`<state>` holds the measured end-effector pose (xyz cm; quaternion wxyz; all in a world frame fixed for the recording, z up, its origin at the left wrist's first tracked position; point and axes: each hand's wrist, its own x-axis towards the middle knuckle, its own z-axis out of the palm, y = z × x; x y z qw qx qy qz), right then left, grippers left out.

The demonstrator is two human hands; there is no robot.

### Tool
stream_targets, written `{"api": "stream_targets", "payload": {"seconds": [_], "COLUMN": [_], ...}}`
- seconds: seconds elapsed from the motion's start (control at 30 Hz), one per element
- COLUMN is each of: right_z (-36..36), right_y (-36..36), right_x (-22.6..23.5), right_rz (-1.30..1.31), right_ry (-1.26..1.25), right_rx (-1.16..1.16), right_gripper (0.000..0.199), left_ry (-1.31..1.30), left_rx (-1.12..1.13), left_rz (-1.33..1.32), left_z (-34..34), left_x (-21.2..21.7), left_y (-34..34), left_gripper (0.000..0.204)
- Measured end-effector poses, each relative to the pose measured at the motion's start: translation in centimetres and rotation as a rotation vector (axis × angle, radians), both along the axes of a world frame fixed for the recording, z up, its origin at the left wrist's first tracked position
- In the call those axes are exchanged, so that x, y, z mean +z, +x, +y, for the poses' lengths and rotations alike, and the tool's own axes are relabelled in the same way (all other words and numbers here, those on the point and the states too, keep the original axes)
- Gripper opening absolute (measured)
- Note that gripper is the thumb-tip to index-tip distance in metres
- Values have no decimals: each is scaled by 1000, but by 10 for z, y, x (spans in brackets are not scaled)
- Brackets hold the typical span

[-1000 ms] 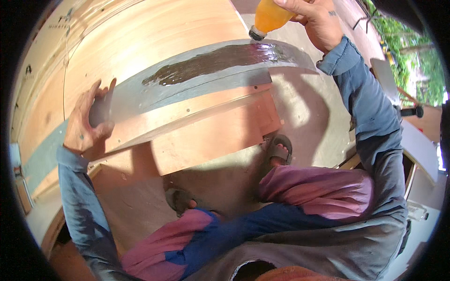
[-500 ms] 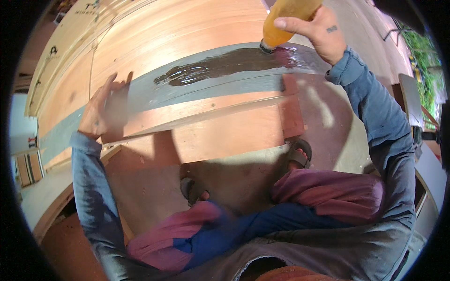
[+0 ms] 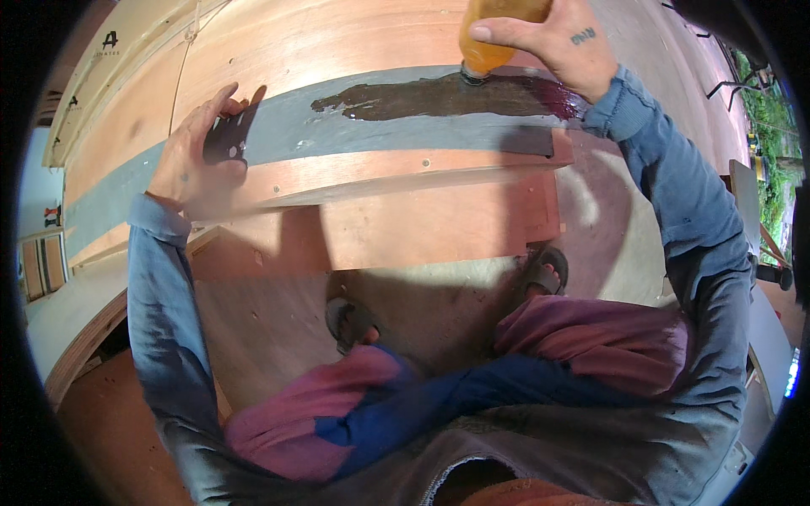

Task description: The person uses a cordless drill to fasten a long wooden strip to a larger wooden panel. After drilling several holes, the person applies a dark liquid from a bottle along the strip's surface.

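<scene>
My right hand (image 3: pixel 553 38) grips an orange squeeze bottle (image 3: pixel 492 35) tipped nozzle-down onto a grey strip (image 3: pixel 337 126) that runs along a curved plywood panel (image 3: pixel 337 42). A dark wet patch of liquid (image 3: pixel 439 97) spreads on the strip from under the nozzle toward the left. My left hand (image 3: pixel 198 156) rests flat with spread fingers on the panel's edge and the grey strip, well left of the wet patch.
A lower plywood board (image 3: pixel 439 223) sticks out under the panel's edge. My sandalled feet (image 3: pixel 544 270) stand on the sunlit concrete floor (image 3: pixel 624 244). More plywood sheets (image 3: pixel 76 354) lie at the left. Greenery and furniture (image 3: pixel 764 169) show at the far right.
The bottle and my right hand have moved left along the strip, and the dark wet patch has lengthened. My left hand has stayed pressed on the panel.
</scene>
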<state>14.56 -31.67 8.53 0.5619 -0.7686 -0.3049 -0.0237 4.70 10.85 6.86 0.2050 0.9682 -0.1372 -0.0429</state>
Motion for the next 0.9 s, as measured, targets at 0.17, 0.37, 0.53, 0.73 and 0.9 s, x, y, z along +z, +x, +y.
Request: {"api": "stream_targets", "payload": {"seconds": [0.17,0.37,0.53,0.73,0.9], "right_z": [78,133,80,44,103], "right_y": [-11,-9,-1,-3,-13], "right_x": [4,10,12,6,14], "right_rz": [141,-131,172,-226,-68], "right_ry": [29,-258,-44,-53,-124], "right_rx": [167,35,286,-11,80], "right_gripper": [57,50,55,54,48], "left_ry": [53,66,60,90,109], "left_rx": [-47,-44,-49,-70,-91], "left_rz": [50,51,2,11,44], "left_z": [12,-6,6,-1,4], "left_x": [5,12,6,8,9], "left_y": [7,9,1,10,17], "left_gripper": [110,104,105,104,106]}}
